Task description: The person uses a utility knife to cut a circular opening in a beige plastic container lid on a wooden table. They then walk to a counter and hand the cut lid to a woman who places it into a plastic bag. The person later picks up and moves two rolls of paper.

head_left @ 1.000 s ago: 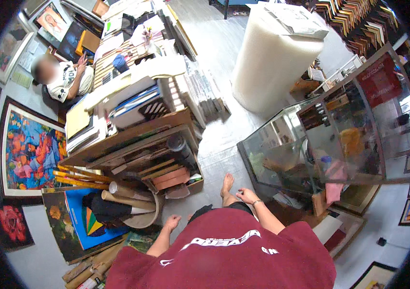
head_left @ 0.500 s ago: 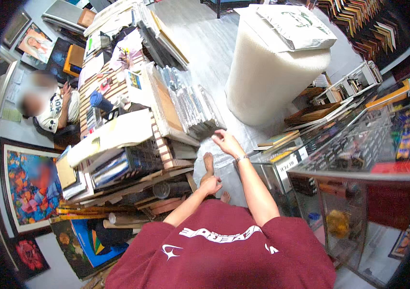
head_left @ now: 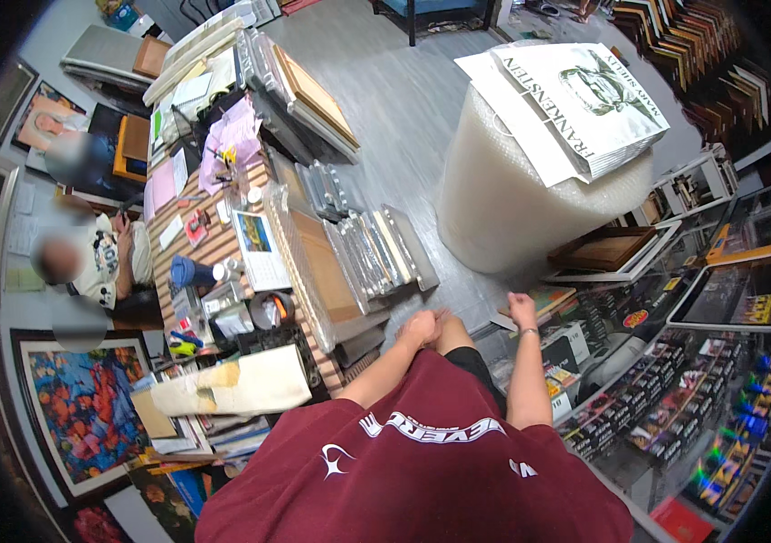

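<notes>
My left hand (head_left: pixel 423 328) hangs low in front of my body, above my bare knee, beside the shelf's end. Its fingers are blurred, and nothing shows in them. My right hand (head_left: pixel 521 310) is curled closed with nothing visible in it, over thin flat boards (head_left: pixel 544 301) at the end of the glass display case. Ahead stands a big upright roll of bubble wrap (head_left: pixel 503 195), with a stack of white printed sheets or bags (head_left: pixel 585 109) on top. Left of it, plastic-wrapped frames (head_left: pixel 376 253) stand in a row against the table.
A striped table (head_left: pixel 209 204) on the left carries a blue cup (head_left: pixel 191 270), papers and tools. A seated person (head_left: pixel 100 258) is behind it. The glass display case (head_left: pixel 657 362) with small boxes lines my right. Frame corner samples (head_left: pixel 666 45) hang far right. Grey floor (head_left: pixel 385 109) runs ahead.
My view has moved forward along the aisle. My right hand has swung to the right and its fingers have curled. My left hand has risen a little, nearer the wrapped frames.
</notes>
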Motion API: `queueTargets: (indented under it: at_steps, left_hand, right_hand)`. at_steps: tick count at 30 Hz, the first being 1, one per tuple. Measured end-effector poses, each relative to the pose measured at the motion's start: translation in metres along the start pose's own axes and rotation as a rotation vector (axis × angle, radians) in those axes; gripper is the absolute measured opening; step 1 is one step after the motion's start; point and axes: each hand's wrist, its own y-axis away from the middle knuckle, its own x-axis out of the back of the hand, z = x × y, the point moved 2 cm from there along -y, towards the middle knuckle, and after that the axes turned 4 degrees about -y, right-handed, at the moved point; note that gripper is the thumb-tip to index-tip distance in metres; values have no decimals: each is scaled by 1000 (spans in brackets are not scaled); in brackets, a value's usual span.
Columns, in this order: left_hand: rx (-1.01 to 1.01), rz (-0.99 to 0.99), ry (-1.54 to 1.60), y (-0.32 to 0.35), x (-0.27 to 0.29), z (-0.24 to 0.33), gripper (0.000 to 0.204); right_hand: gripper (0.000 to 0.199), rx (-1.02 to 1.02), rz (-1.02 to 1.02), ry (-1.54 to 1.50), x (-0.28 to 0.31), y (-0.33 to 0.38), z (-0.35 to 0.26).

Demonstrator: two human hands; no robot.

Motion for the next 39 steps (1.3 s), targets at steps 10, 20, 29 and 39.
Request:
queueTargets:
  at_steps: [10, 20, 29, 39]
  left_hand:
    - [255, -242, -90, -72, 74, -124, 37]
    - [341, -94, 171, -191, 177, -104, 37]
    - [169, 200, 179, -200, 219, -77, 38]
    - [517, 417, 363, -182, 233, -115, 49]
  right_hand:
    - [34, -677, -217, -467, -60, 10, -1]
    - [26, -570, -208, -629, -60, -24, 59]
    - [25, -432, -594, -262, -69, -23, 78]
    - [38, -313, -597, -125, -129, -87, 31]
